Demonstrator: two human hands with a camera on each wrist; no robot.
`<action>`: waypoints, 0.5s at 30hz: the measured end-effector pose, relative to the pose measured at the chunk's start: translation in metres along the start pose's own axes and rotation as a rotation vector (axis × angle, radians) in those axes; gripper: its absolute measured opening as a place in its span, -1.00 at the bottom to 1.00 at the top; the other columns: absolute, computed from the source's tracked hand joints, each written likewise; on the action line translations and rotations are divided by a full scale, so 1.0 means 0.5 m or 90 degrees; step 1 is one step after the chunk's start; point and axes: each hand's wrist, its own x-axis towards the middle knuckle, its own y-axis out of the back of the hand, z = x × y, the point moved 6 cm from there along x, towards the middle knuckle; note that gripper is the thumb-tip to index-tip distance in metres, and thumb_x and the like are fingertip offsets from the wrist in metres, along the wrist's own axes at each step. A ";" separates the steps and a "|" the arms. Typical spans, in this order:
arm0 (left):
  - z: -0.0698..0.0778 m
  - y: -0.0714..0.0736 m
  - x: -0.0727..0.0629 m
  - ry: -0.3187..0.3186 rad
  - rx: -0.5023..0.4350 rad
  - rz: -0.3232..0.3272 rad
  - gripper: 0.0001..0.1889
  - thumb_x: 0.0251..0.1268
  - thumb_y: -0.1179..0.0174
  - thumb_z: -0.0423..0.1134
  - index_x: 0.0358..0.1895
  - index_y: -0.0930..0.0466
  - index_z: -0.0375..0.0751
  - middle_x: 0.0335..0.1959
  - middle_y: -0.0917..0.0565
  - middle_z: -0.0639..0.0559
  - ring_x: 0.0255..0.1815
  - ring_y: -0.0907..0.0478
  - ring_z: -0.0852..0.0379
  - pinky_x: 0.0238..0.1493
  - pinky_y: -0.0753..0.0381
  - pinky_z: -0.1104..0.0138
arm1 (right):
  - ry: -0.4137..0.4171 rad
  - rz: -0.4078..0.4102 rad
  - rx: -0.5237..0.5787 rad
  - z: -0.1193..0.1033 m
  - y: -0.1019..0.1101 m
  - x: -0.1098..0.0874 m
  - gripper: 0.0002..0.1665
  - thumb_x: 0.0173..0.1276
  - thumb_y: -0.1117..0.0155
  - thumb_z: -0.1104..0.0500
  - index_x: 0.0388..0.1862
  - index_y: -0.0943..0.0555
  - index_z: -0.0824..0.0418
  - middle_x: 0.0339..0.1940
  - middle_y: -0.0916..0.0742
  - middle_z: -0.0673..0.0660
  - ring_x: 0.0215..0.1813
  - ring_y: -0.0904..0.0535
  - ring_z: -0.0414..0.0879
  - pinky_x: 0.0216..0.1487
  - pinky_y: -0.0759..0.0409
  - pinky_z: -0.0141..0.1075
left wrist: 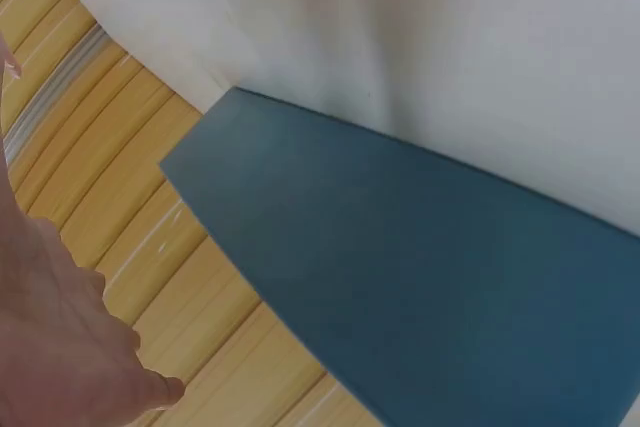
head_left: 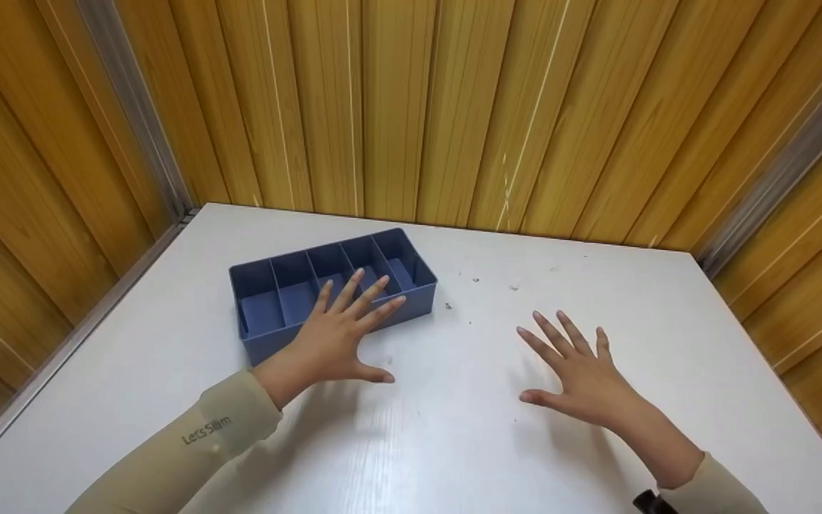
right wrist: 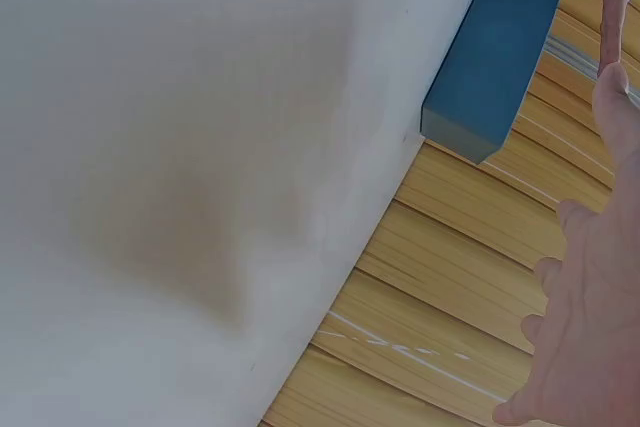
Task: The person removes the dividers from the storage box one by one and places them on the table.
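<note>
A blue compartment box stands at an angle on the white table, left of the middle. Thin dividers split it into several sections whose visible floors are bare. My left hand, fingers spread, hovers over the box's near side and hides part of it. In the left wrist view the box's side wall fills much of the picture, beside the left hand. To the right of the box, my right hand is held above the table with fingers spread and nothing in it. The right wrist view shows the box beyond that hand.
The white table has small dark marks right of the box. Wood-patterned panels rise behind the table and on both sides, with metal posts at the corners. A dark band is on the right wrist.
</note>
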 end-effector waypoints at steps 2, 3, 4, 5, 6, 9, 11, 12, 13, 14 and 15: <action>-0.009 0.008 -0.001 0.007 0.005 0.006 0.16 -0.03 -0.32 0.54 0.65 0.00 0.27 0.74 0.10 -0.01 0.74 0.24 -0.28 0.59 0.18 -0.39 | 0.004 0.001 0.008 -0.003 0.002 0.008 0.06 0.28 -0.24 -0.47 0.64 -0.18 -0.10 0.72 -0.17 0.13 0.71 0.06 0.30 0.49 0.15 0.55; -0.014 0.011 -0.002 0.011 0.004 0.010 0.16 -0.03 -0.32 0.54 0.65 -0.01 0.27 0.74 0.10 -0.02 0.74 0.24 -0.28 0.59 0.18 -0.39 | 0.005 0.002 0.012 -0.005 0.003 0.012 0.06 0.28 -0.25 -0.45 0.65 -0.18 -0.10 0.72 -0.17 0.13 0.71 0.06 0.31 0.49 0.15 0.55; -0.018 0.015 -0.003 0.015 0.003 0.015 0.16 -0.03 -0.32 0.54 0.65 -0.01 0.28 0.74 0.10 -0.02 0.74 0.23 -0.28 0.59 0.18 -0.39 | 0.007 0.002 0.013 -0.006 0.005 0.016 0.06 0.28 -0.25 -0.45 0.65 -0.17 -0.09 0.72 -0.16 0.13 0.71 0.06 0.31 0.50 0.14 0.54; -0.023 0.019 -0.004 0.017 0.002 0.022 0.15 -0.03 -0.32 0.54 0.64 -0.02 0.27 0.74 0.08 -0.04 0.74 0.23 -0.30 0.59 0.17 -0.39 | 0.009 0.002 0.015 -0.008 0.006 0.020 0.06 0.28 -0.25 -0.45 0.65 -0.17 -0.09 0.73 -0.16 0.14 0.71 0.06 0.31 0.50 0.14 0.54; -0.027 0.023 -0.005 0.020 -0.002 0.027 0.15 -0.03 -0.33 0.53 0.64 -0.03 0.27 0.74 0.08 -0.04 0.74 0.23 -0.31 0.58 0.17 -0.39 | 0.011 0.003 0.014 -0.010 0.007 0.024 0.06 0.29 -0.25 -0.44 0.65 -0.17 -0.09 0.73 -0.16 0.14 0.71 0.06 0.31 0.51 0.13 0.53; -0.041 0.034 -0.007 0.038 -0.008 0.032 0.15 -0.03 -0.33 0.53 0.65 -0.01 0.28 0.74 0.10 -0.04 0.74 0.26 -0.32 0.59 0.19 -0.38 | 0.020 0.005 0.008 -0.016 0.014 0.036 0.06 0.29 -0.23 -0.46 0.65 -0.18 -0.07 0.73 -0.17 0.15 0.71 0.04 0.31 0.51 0.10 0.53; -0.050 0.041 -0.009 0.050 -0.006 0.033 0.16 -0.02 -0.32 0.53 0.65 0.00 0.28 0.74 0.10 -0.05 0.73 0.28 -0.34 0.60 0.20 -0.38 | 0.027 0.009 0.003 -0.021 0.020 0.045 0.07 0.29 -0.20 -0.49 0.64 -0.19 -0.05 0.72 -0.17 0.15 0.71 0.04 0.32 0.51 0.08 0.53; -0.055 0.044 -0.011 0.059 -0.004 0.032 0.16 -0.02 -0.31 0.54 0.65 0.01 0.28 0.74 0.10 -0.05 0.73 0.28 -0.34 0.60 0.20 -0.37 | 0.031 0.012 0.000 -0.024 0.023 0.050 0.07 0.30 -0.19 -0.49 0.64 -0.19 -0.05 0.72 -0.17 0.15 0.71 0.03 0.32 0.51 0.07 0.53; -0.060 0.047 -0.012 0.066 0.000 0.032 0.16 -0.02 -0.30 0.54 0.65 0.02 0.28 0.74 0.11 -0.05 0.73 0.28 -0.34 0.60 0.19 -0.37 | 0.034 0.014 0.000 -0.027 0.026 0.054 0.07 0.30 -0.18 -0.50 0.64 -0.19 -0.04 0.73 -0.17 0.16 0.71 0.04 0.32 0.51 0.07 0.53; -0.065 0.050 -0.014 0.073 0.003 0.032 0.16 -0.01 -0.30 0.54 0.66 0.02 0.27 0.74 0.11 -0.05 0.73 0.28 -0.34 0.60 0.18 -0.36 | 0.036 0.014 -0.002 -0.029 0.028 0.059 0.07 0.30 -0.18 -0.50 0.64 -0.19 -0.04 0.73 -0.16 0.16 0.71 0.04 0.32 0.51 0.07 0.52; -0.069 0.055 -0.016 0.078 0.004 0.033 0.16 -0.01 -0.30 0.54 0.66 0.02 0.27 0.74 0.10 -0.05 0.73 0.29 -0.34 0.60 0.18 -0.36 | 0.038 0.014 -0.004 -0.032 0.030 0.064 0.07 0.30 -0.17 -0.50 0.65 -0.19 -0.04 0.73 -0.16 0.16 0.71 0.04 0.32 0.51 0.06 0.52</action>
